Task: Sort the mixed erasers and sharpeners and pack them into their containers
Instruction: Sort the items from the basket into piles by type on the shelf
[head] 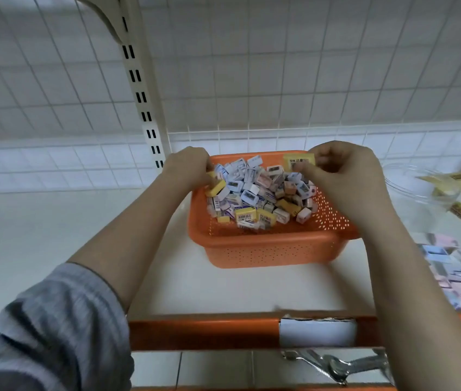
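Head view: fingers (pixel 312 176) partly hidden behind yellow eraser (pixel 298 162)

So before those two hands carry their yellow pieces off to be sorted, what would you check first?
1. Left hand pinches a small yellow block: ok.
2. Right hand pinches a flat yellow barcoded packet: ok.
3. Perforated orange plastic basket sits flat on the white shelf: ok.
4. Clear plastic container at right within reach: ok.
5. Whether each yellow piece is an eraser or a sharpener: cannot tell.
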Demonstrator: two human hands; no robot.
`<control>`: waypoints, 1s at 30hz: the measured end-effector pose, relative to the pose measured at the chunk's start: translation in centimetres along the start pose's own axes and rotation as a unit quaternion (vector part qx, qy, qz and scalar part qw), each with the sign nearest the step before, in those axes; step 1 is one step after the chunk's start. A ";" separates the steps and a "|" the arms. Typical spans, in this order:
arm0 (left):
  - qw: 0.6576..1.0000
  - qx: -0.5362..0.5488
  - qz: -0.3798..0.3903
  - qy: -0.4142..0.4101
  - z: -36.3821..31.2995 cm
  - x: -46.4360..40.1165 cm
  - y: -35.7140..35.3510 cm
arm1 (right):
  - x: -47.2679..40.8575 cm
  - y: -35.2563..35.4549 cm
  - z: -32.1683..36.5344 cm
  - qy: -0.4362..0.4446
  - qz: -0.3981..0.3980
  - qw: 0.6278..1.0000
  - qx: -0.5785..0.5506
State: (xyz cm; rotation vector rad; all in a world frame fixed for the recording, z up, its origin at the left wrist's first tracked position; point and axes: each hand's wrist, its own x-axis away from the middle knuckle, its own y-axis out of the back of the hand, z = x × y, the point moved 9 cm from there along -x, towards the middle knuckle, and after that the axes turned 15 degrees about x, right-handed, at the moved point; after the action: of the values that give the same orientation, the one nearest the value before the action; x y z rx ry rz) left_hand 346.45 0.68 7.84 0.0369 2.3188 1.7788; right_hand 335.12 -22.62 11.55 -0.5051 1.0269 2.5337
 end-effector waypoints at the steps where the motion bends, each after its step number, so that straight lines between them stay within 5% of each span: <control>1: 1.000 -0.003 -0.008 -0.004 0.0 -0.1 0.1 | 0.2 0.0 0.0 -0.001 -0.009 1.000 0.001; 6: 0.999 0.003 -0.049 -0.022 0.0 0.0 0.8 | 0.8 -0.3 0.0 -0.021 -0.030 0.999 -0.009; 18: 0.934 0.296 -0.148 -0.138 -6.8 7.9 4.1 | 4.7 2.9 -3.4 -0.094 -0.098 0.987 -0.080; 30: 0.886 0.426 -0.132 -0.123 -22.9 14.0 -1.5 | 7.1 18.4 -18.8 -0.132 -0.142 0.981 -0.007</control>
State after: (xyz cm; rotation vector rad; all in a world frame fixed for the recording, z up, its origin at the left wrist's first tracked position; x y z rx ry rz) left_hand 328.71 -19.35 9.79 0.0771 2.5490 0.4969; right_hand 324.24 -47.03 6.52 -0.2847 0.7798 2.2793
